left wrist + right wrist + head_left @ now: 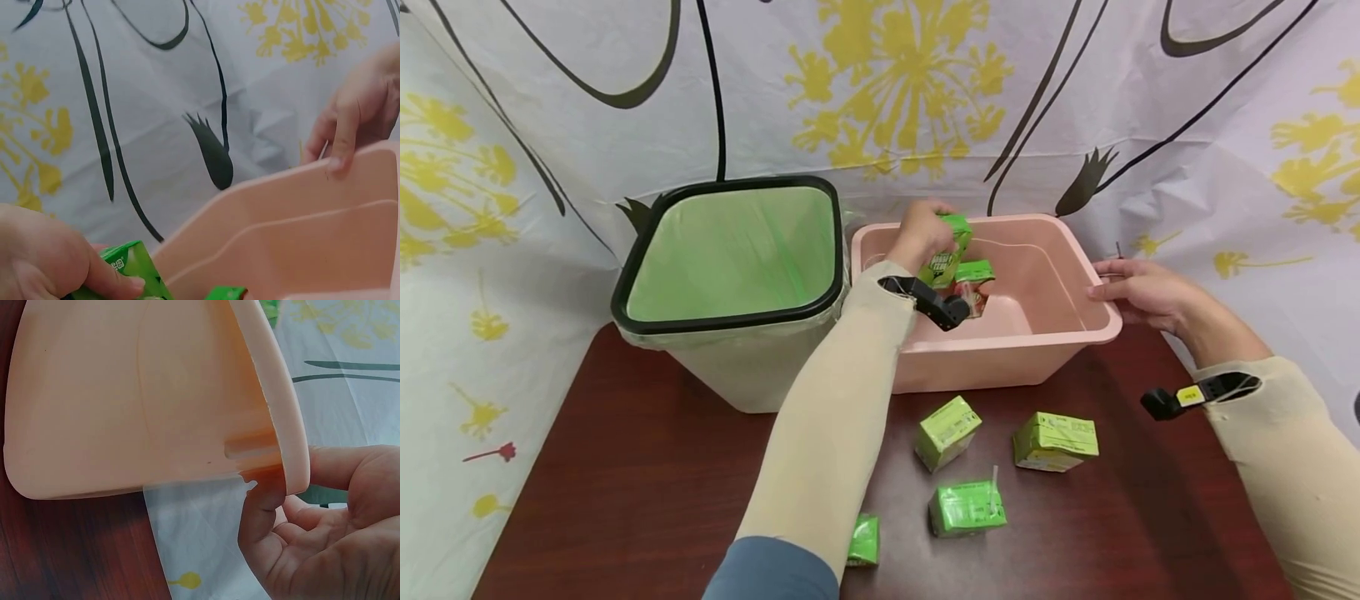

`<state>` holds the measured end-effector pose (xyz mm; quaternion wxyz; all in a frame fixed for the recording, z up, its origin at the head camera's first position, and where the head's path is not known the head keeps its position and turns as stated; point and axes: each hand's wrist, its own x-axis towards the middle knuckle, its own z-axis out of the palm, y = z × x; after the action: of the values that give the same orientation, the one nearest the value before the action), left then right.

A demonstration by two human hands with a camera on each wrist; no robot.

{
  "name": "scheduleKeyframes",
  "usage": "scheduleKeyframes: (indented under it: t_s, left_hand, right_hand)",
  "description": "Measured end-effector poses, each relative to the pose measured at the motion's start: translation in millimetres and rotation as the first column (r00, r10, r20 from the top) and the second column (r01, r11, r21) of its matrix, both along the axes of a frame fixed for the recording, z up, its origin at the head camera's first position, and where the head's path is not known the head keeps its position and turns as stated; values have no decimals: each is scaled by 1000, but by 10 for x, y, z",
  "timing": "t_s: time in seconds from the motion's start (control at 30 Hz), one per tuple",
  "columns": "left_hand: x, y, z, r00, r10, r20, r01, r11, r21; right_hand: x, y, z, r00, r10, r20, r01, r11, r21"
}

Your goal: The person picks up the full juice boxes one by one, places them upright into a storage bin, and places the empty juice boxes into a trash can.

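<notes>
My left hand (922, 233) reaches into the pink plastic tub (970, 367) and grips a green juice box (942, 268) near its left end. In the left wrist view the thumb presses along the side of that carton. A second juice box (973, 273), green on top with a red front, is inside the tub beside it. At the tub's right end my right hand (1150, 293) holds the rim. The right wrist view shows its thumb (340, 467) on one side of the lip and fingers (257, 509) curled beneath.
Left of the tub stands a bin (730, 358) with a black rim and thin liner. On the dark wooden table (647, 475) before the tub lie several green cartons, one juice box (967, 507) with a straw. Behind hangs a flower-patterned sheet (760, 108).
</notes>
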<state>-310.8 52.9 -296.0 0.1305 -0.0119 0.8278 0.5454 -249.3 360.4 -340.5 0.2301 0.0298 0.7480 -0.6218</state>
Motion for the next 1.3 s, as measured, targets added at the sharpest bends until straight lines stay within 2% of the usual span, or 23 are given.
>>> scheduleKeyframes:
  t_s: [0.17,0.27,0.37,0.5,0.63,0.7,0.8,0.93,1.07,1.13,1.3]
  left_hand:
    - [-11,-59,-182,999,27,31,-28,998,47]
    - [-22,-112,-307,1000,22,15,-23,999,50]
    - [-38,-157,-428,1000,-1,-2,1,999,32]
    - [-59,-185,-542,1000,-13,-8,13,1000,-6]
    - [-68,-186,-586,1000,-19,-24,18,998,-57]
    - [-68,-182,-598,999,-24,-38,20,994,-106]
    - [-58,-181,-614,997,-39,-62,25,977,-214]
    - [-50,-184,-641,989,-123,-82,93,950,-296]
    - [-66,-182,-678,978,-202,-51,175,928,-328]
    - [-76,-181,-697,979,-199,-37,177,930,-322]
    - [-89,-176,-723,988,-131,-76,100,939,-329]
  right_hand:
    - [14,-15,3,1000,1,-6,-1,1000,4]
    - [18,-29,6,1000,1,-12,-1,1000,25]
    - [20,-42,8,1000,6,-22,-5,999,45]
    - [20,-49,12,1000,6,-20,-6,1000,21]
    - [23,-45,12,1000,3,-15,-3,1000,-9]
    - [23,-42,11,1000,3,-15,-3,1000,-15]
    - [22,-42,11,1000,6,-15,-7,1000,-6]
    - [22,-45,13,1000,12,-15,-12,1000,19]
    - [24,-48,16,1000,12,-18,-12,999,31]
    - [24,-48,17,1000,10,-19,-9,1000,28]
    - [27,-43,23,1000,4,-16,-4,1000,15]
